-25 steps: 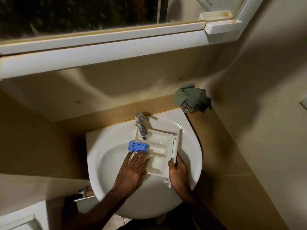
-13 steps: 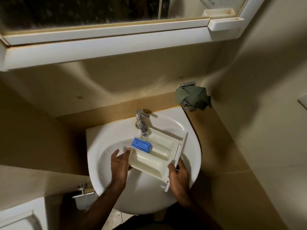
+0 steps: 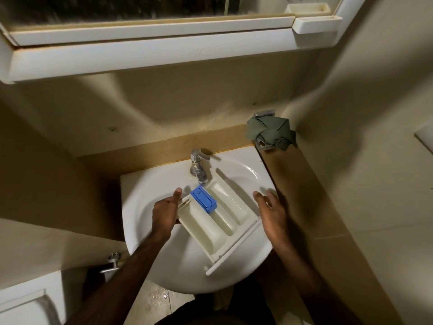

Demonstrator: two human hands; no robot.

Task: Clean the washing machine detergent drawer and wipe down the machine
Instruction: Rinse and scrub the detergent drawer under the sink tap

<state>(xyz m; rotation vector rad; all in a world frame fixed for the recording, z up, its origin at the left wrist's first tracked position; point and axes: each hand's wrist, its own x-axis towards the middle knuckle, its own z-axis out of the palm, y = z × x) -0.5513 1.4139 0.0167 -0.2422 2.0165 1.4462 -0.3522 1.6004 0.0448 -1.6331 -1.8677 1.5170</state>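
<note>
One detergent drawer (image 3: pixel 218 221) angled over sink (image 3: pixel 145 198), front panel toward near rim, back under tap (image 3: pixel 199 167), left hand (image 3: pixel 165 213) gripping its back corner, fingers hidden, right hand (image 3: pixel 273 213) released beside it.

A brown counter (image 3: pixel 302 184) runs along the back wall and down the right side of the white sink (image 3: pixel 150 184). At the counter's far right corner lies a crumpled green cloth (image 3: pixel 269 132) — bunched over a small metal fitting. A chrome tap (image 3: pixel 198 165) stands on the sink's rear rim.
</note>
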